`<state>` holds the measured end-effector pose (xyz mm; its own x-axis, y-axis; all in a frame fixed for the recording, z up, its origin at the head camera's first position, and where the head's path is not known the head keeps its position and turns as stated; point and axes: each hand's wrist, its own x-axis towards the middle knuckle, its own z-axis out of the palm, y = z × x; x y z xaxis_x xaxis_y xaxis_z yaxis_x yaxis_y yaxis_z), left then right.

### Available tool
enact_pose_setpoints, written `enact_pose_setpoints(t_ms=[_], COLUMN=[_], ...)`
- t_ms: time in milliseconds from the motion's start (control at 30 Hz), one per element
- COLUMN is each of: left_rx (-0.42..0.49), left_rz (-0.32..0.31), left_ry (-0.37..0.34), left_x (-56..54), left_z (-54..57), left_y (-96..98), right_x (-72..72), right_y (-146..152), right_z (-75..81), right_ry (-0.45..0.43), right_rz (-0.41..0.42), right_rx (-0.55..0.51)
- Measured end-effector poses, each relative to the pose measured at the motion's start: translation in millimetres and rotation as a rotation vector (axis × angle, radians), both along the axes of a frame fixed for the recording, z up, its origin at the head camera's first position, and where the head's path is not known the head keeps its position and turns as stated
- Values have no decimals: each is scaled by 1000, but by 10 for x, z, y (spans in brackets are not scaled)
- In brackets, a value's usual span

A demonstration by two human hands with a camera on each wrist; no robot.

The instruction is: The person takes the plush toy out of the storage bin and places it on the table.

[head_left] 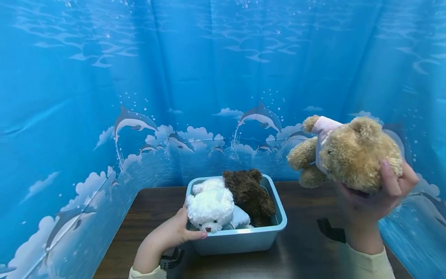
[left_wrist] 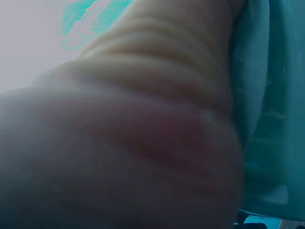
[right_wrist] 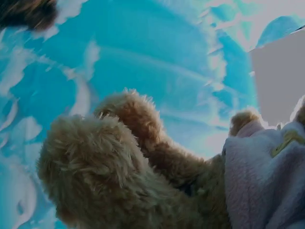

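My right hand (head_left: 379, 193) grips a tan teddy bear (head_left: 366, 155) by the head, up in the air to the right. The bear is tilted sideways, its pale pink top (right_wrist: 257, 167) and furry legs (right_wrist: 95, 167) showing in the right wrist view. At the lower middle, my left hand (head_left: 174, 230) holds the front left corner of a light blue plastic tub (head_left: 240, 242), thumb along the front rim. Inside the tub, a white teddy bear (head_left: 210, 203) leans face forward over the rim, beside a dark brown teddy bear (head_left: 249, 193). The left wrist view is mostly blurred skin.
The tub stands on a dark wood-grain table (head_left: 153, 209). A blue curtain (head_left: 188, 77) printed with dolphins and clouds hangs behind and at both sides. A dark strap (head_left: 172, 259) sits at the left wrist, another (head_left: 331, 230) at the right.
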<state>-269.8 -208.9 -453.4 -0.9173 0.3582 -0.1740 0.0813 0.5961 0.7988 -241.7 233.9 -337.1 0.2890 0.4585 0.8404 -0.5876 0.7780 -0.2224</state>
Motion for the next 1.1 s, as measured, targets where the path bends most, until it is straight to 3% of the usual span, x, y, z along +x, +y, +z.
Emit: enact_pose_setpoints(t_ms=[100,333,533,700,900,1100], left_rx=[1,7,17,22,45,30], left_rz=[1,5,3,11,-3,2], left_ry=[-2,20,19,16,15,12], left_x=[-16,-63,-37,-26,-5,23], left_z=[-32,-43,-12,-35,-26,-7], left_y=[20,37,22,18,20,15], right_x=[-172,-522,-888,-1165,-1307,-1350], right_y=[285,628,951,1156,1318,1430], right_z=[-153,-218,-458,-776,-1166,-1354], right_ry=[-126,-326,-573,-764,-933,-1012], right_rz=[14,68,16,-55,-24,8], right_rx=[36,84,171,231,194,125])
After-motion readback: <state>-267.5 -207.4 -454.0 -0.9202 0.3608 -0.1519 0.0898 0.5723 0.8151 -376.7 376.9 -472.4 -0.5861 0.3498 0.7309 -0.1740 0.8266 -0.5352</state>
